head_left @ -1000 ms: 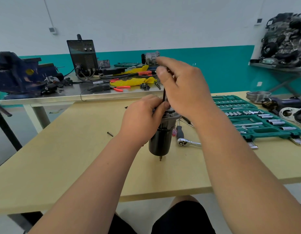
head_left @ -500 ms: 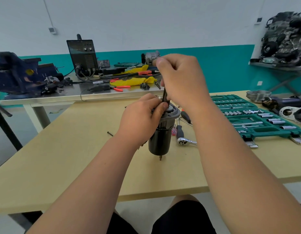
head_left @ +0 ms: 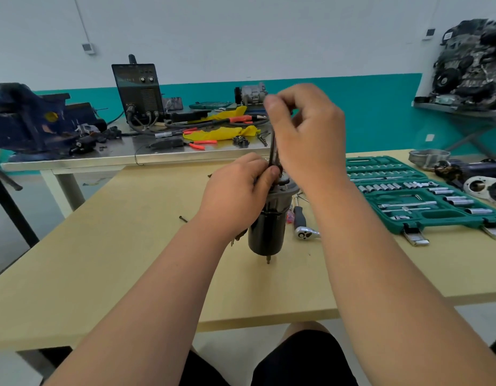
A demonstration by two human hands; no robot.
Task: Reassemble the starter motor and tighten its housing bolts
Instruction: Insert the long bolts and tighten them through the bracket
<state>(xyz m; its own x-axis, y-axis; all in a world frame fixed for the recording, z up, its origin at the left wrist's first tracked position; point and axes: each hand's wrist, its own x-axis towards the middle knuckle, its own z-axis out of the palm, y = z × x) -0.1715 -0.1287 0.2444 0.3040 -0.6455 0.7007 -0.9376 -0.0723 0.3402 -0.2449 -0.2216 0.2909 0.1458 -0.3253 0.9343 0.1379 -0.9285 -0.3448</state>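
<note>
Your right hand [head_left: 308, 140] has lifted a little since a second ago and its fingers have loosened: thumb and forefinger now pinch the top of the long housing bolt [head_left: 273, 147], the other fingers curled loosely behind, where before the hand was bunched lower over the motor's cap. Your left hand [head_left: 235, 196] has stayed where it was, wrapped around the upper part of the starter motor [head_left: 267, 227], thumb pressed near the foot of the bolt. The motor has not shifted; it stands upright on the wooden table [head_left: 116, 260], its shaft tip touching the tabletop.

No brand or writing can be read anywhere; the marks on the black welder [head_left: 138, 90] are too blurred.

Just right of the starter motor lies a ratchet [head_left: 302, 224], partly hidden by your right forearm. Further right of the motor sits the open green socket set [head_left: 408, 196], and beyond it loose motor parts [head_left: 469, 174]. Left of the motor a small screw [head_left: 182, 218] lies alone. Behind the motor, on the metal bench [head_left: 124, 157], are a blue vise [head_left: 26, 118], yellow cloth [head_left: 224, 132] and red-handled pliers [head_left: 199, 143].
</note>
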